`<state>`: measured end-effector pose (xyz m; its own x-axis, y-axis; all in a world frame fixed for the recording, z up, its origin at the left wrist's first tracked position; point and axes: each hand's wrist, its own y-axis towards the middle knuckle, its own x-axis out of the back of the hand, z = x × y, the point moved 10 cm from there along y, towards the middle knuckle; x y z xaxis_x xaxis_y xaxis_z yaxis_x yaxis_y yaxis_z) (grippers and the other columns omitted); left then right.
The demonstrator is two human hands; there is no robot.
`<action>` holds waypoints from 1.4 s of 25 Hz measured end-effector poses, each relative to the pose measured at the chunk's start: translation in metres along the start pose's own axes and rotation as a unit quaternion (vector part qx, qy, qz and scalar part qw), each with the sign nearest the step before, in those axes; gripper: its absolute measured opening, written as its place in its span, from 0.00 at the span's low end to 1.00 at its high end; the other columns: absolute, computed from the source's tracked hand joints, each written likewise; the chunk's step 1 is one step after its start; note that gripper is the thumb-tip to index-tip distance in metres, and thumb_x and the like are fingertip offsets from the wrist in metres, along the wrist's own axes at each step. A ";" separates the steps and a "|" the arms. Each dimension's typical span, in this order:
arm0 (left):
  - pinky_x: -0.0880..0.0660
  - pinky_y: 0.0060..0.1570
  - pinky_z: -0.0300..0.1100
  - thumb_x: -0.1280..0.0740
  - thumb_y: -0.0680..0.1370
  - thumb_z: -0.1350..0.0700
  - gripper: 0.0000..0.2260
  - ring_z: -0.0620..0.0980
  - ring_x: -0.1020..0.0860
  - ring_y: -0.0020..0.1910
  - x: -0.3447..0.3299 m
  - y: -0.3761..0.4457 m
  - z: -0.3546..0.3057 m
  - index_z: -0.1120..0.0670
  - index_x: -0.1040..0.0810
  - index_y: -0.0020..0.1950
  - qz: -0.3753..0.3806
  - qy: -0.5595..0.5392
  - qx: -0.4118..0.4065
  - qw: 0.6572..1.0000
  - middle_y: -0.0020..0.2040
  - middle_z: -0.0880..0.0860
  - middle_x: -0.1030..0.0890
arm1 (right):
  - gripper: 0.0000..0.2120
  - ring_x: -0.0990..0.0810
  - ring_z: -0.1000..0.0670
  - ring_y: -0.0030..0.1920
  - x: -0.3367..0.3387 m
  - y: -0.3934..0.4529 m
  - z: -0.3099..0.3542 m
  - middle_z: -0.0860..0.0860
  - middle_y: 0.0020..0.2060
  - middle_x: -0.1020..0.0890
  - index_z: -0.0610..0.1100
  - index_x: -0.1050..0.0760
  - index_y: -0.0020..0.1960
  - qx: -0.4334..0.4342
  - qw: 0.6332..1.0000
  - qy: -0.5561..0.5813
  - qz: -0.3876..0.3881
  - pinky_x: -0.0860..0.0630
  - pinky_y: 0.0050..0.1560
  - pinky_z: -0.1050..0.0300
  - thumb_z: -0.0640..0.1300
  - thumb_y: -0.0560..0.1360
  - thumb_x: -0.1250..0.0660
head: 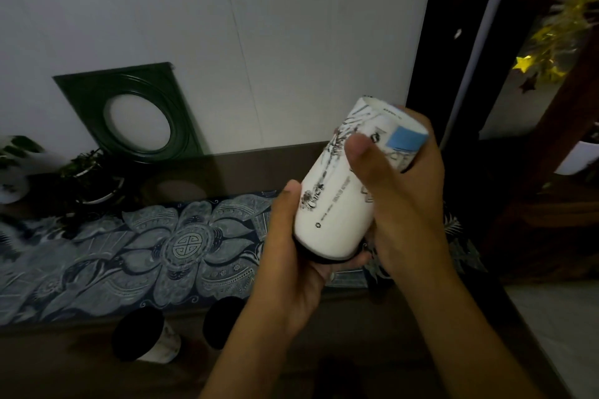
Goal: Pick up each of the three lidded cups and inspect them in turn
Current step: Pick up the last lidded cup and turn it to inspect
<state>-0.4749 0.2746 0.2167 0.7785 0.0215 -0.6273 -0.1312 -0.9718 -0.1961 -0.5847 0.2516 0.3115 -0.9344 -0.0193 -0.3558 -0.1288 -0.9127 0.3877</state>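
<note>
I hold a white paper cup [337, 204] with black ink drawings and a blue label, tilted so its black lid points down toward me and its base points up and away. My left hand [291, 256] cups the lid end from below. My right hand [402, 191] wraps the upper body, thumb across the front. Two more cups with black lids stand on the table near its front edge: one [142, 337] at the lower left and one [223, 321] just right of it, partly hidden behind my left forearm.
A blue-and-white patterned runner [155, 246] covers the dark table. A green square frame with a round opening [136, 113] leans on the white wall. Potted plants [87, 181] stand at the back left. A dark wooden post [551, 152] rises on the right.
</note>
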 end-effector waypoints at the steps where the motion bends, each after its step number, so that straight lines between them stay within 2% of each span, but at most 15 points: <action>1: 0.18 0.31 0.46 0.35 0.73 0.36 0.26 0.59 0.16 0.42 -0.003 -0.002 0.007 0.55 0.16 0.57 0.028 -0.014 0.048 0.998 0.50 0.61 0.14 | 0.26 0.15 0.46 0.52 -0.004 0.003 -0.002 0.48 0.53 0.16 0.53 0.27 0.58 -0.017 0.999 0.000 0.035 0.17 0.48 0.48 0.53 0.63 0.23; 4: 0.19 0.28 0.43 0.35 0.70 0.33 0.30 0.62 0.17 0.40 -0.012 -0.012 0.027 0.57 0.16 0.58 0.105 -0.057 0.181 0.976 0.50 0.63 0.16 | 0.31 0.16 0.38 0.53 -0.011 0.005 -0.003 0.40 0.55 0.17 0.52 0.25 0.56 -0.044 0.993 0.009 0.109 0.19 0.52 0.36 0.61 0.58 0.21; 6: 0.18 0.28 0.44 0.35 0.69 0.33 0.31 0.62 0.16 0.40 -0.013 -0.014 0.031 0.58 0.16 0.58 0.104 -0.066 0.186 0.975 0.50 0.63 0.16 | 0.31 0.16 0.38 0.53 -0.009 0.004 -0.004 0.41 0.54 0.17 0.52 0.25 0.56 -0.037 0.995 -0.003 0.089 0.19 0.51 0.36 0.62 0.57 0.21; 8: 0.17 0.31 0.46 0.32 0.71 0.37 0.28 0.61 0.15 0.43 -0.003 -0.006 0.022 0.56 0.18 0.60 0.054 -0.043 0.092 0.993 0.51 0.63 0.15 | 0.28 0.15 0.45 0.51 0.001 0.001 -0.003 0.48 0.52 0.16 0.53 0.26 0.56 -0.011 1.000 -0.020 0.017 0.17 0.48 0.43 0.58 0.60 0.22; 10: 0.17 0.37 0.49 0.25 0.68 0.39 0.30 0.59 0.14 0.48 0.012 -0.001 0.008 0.52 0.22 0.66 -0.008 0.011 -0.031 0.999 0.57 0.61 0.15 | 0.24 0.15 0.53 0.48 0.006 -0.005 -0.002 0.55 0.48 0.17 0.55 0.28 0.54 0.015 0.998 -0.037 -0.052 0.18 0.43 0.58 0.57 0.62 0.25; 12: 0.17 0.38 0.49 0.24 0.65 0.36 0.35 0.57 0.14 0.48 0.016 -0.001 0.005 0.51 0.24 0.67 -0.026 0.024 -0.067 0.997 0.58 0.60 0.15 | 0.24 0.16 0.54 0.49 0.003 -0.008 -0.002 0.56 0.47 0.18 0.56 0.29 0.55 0.019 0.997 -0.051 -0.051 0.19 0.42 0.61 0.57 0.62 0.26; 15: 0.19 0.28 0.44 0.37 0.72 0.36 0.27 0.57 0.16 0.40 0.009 -0.005 0.017 0.55 0.16 0.58 0.019 -0.034 0.037 0.999 0.48 0.61 0.14 | 0.27 0.15 0.49 0.52 -0.011 -0.002 -0.001 0.53 0.51 0.16 0.53 0.27 0.56 0.006 0.997 -0.033 0.065 0.17 0.47 0.54 0.58 0.61 0.22; 18: 0.20 0.24 0.40 0.39 0.73 0.31 0.32 0.59 0.18 0.41 0.002 -0.009 0.032 0.56 0.15 0.58 0.094 -0.056 0.143 0.984 0.49 0.61 0.16 | 0.33 0.17 0.38 0.56 -0.020 -0.002 0.001 0.41 0.56 0.18 0.47 0.27 0.61 -0.011 0.985 -0.016 0.174 0.19 0.54 0.39 0.60 0.62 0.23; 19: 0.20 0.24 0.41 0.38 0.72 0.30 0.33 0.60 0.17 0.42 0.000 -0.009 0.034 0.56 0.16 0.59 0.107 -0.056 0.148 0.982 0.50 0.60 0.16 | 0.34 0.18 0.37 0.56 -0.021 -0.002 -0.001 0.39 0.56 0.18 0.46 0.27 0.62 -0.020 0.983 -0.011 0.180 0.20 0.54 0.37 0.60 0.61 0.23; 21: 0.18 0.28 0.43 0.34 0.69 0.31 0.31 0.59 0.16 0.43 0.001 -0.007 0.030 0.55 0.15 0.57 0.093 -0.046 0.112 0.988 0.51 0.61 0.15 | 0.33 0.17 0.37 0.55 -0.014 -0.001 -0.006 0.40 0.55 0.17 0.48 0.26 0.59 -0.024 0.991 -0.005 0.130 0.20 0.53 0.37 0.61 0.60 0.22; 25: 0.17 0.42 0.52 0.20 0.60 0.38 0.35 0.58 0.15 0.53 0.021 0.002 0.007 0.49 0.20 0.63 0.005 0.031 -0.074 0.997 0.60 0.58 0.16 | 0.22 0.13 0.49 0.48 0.008 -0.009 -0.021 0.52 0.47 0.14 0.53 0.25 0.53 -0.053 0.996 0.040 -0.056 0.17 0.43 0.55 0.55 0.64 0.22; 27: 0.17 0.44 0.53 0.19 0.60 0.41 0.34 0.58 0.15 0.54 0.028 0.002 0.005 0.47 0.22 0.63 -0.031 0.050 -0.109 0.992 0.62 0.58 0.17 | 0.23 0.13 0.52 0.48 0.012 -0.014 -0.027 0.55 0.46 0.14 0.54 0.26 0.54 -0.063 0.993 0.042 -0.088 0.18 0.42 0.58 0.56 0.62 0.24; 30: 0.17 0.42 0.52 0.20 0.63 0.42 0.38 0.56 0.14 0.51 0.029 0.001 0.008 0.53 0.26 0.69 -0.036 -0.010 -0.081 0.996 0.61 0.60 0.16 | 0.31 0.15 0.56 0.51 0.006 -0.015 -0.029 0.57 0.51 0.17 0.53 0.30 0.66 -0.061 0.997 -0.026 -0.036 0.18 0.44 0.59 0.54 0.64 0.27; 32: 0.17 0.40 0.50 0.25 0.71 0.44 0.30 0.55 0.14 0.49 0.031 0.003 0.009 0.54 0.25 0.69 -0.043 -0.041 -0.062 0.996 0.58 0.59 0.15 | 0.39 0.19 0.61 0.57 0.003 -0.021 -0.030 0.61 0.60 0.22 0.56 0.41 0.75 -0.040 0.994 -0.097 0.019 0.20 0.47 0.65 0.49 0.70 0.26; 35: 0.17 0.47 0.54 0.29 0.72 0.41 0.27 0.58 0.15 0.55 0.042 0.009 0.011 0.51 0.25 0.69 -0.067 -0.037 -0.046 0.996 0.62 0.59 0.16 | 0.45 0.37 0.65 0.72 -0.010 -0.041 -0.037 0.56 0.78 0.45 0.61 0.46 0.76 0.032 0.945 -0.298 0.131 0.31 0.59 0.77 0.45 0.69 0.23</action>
<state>-0.4497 0.2695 0.1805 0.7379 0.1664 -0.6541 0.0306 -0.9764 -0.2139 -0.5581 0.2741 0.2678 -0.9557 0.0086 0.2942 0.1318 -0.8812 0.4539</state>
